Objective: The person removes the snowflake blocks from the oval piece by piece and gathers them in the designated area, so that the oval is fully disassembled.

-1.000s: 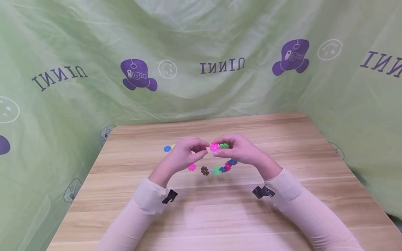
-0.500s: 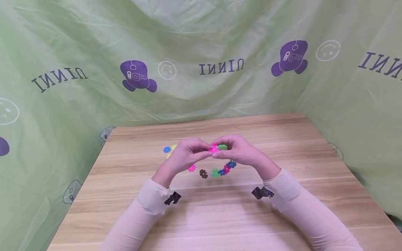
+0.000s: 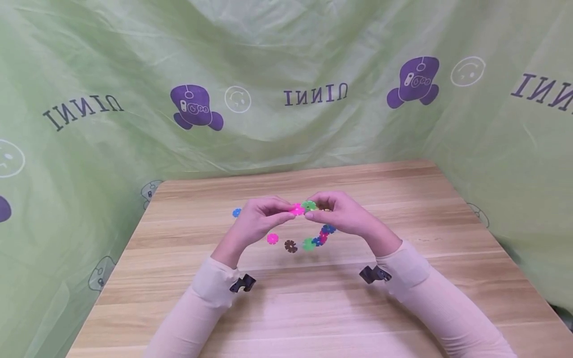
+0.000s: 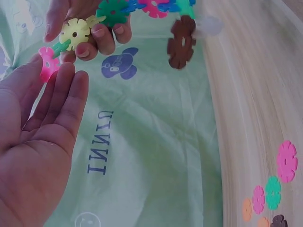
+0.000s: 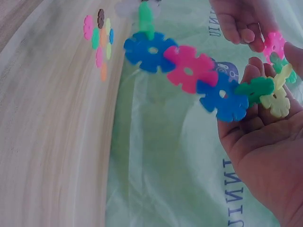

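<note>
In the head view, both hands are raised above the middle of the wooden counter (image 3: 403, 308), fingertips meeting over a small cluster of plastic snowflake discs. The left hand (image 3: 259, 221) pinches a pink disc (image 3: 296, 209) between thumb and fingertips; the right hand (image 3: 342, 215) grips the end of a chain of linked discs (image 3: 320, 237), whose far end trails down to the counter surface near the middle. From above, only a green disc (image 3: 309, 204) is seen at the right hand's fingertips, just beside the pink one. The right wrist view reveals what the head view hides: the chain (image 5: 189, 71) is made of blue, pink, blue and green discs, and a pale yellow disc (image 5: 277, 101) at its end lies against the curled fingers. The left wrist view shows the pink disc (image 4: 47, 64) held at the fingertips of the left hand (image 4: 38, 142), its palm turned to the camera, close to the yellow disc (image 4: 74, 32); whether the two discs touch cannot be told. A brown disc (image 4: 181, 41) is seen there hanging at the chain's lower part. Loose discs lie on the counter: a pink one (image 3: 272, 238) and a brown one (image 3: 291, 245) near the middle, a blue one (image 3: 236, 213) toward the left edge. No containers are seen.
</note>
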`<state>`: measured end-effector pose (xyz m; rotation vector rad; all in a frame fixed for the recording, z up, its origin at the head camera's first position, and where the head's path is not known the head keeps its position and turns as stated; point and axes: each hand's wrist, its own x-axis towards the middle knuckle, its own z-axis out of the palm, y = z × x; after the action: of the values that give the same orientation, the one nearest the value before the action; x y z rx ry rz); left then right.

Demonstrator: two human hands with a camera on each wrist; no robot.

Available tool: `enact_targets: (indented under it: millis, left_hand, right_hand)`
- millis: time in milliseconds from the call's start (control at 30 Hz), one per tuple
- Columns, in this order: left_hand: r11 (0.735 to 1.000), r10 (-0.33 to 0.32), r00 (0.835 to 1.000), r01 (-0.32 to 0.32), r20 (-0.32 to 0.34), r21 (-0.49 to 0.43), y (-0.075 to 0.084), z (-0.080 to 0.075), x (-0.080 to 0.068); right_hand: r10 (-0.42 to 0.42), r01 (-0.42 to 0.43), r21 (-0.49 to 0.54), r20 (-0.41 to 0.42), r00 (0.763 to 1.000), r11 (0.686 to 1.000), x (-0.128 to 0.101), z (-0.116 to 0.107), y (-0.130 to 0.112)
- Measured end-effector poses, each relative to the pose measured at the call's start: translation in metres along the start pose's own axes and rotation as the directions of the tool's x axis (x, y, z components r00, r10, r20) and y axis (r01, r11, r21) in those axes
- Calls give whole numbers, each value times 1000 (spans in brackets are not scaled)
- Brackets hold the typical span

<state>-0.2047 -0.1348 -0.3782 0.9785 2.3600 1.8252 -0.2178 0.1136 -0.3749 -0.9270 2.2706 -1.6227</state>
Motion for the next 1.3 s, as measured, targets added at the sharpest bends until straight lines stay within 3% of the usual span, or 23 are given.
enact_targets:
  millis: [167, 400, 700, 1300]
  left_hand:
    - [999, -30, 1000, 30, -7, -23, -2, -3, -2]
    - [994, -104, 993, 106, 54, -36, 0, 2, 1]
    - [998, -62, 997, 63, 53, -16, 3, 9, 4]
    - [998, -61, 998, 61, -19, 17, 6, 13, 2]
  right_hand:
    - [0, 0, 4, -17, 1000, 1000, 1, 2, -2]
    - [1, -1, 1, -35, 999, 1000, 1, 3, -1]
    - [-15, 15, 12, -21, 1000, 1000, 2, 6, 2]
    - [-18, 19, 25, -28, 999, 1000, 5, 8, 4]
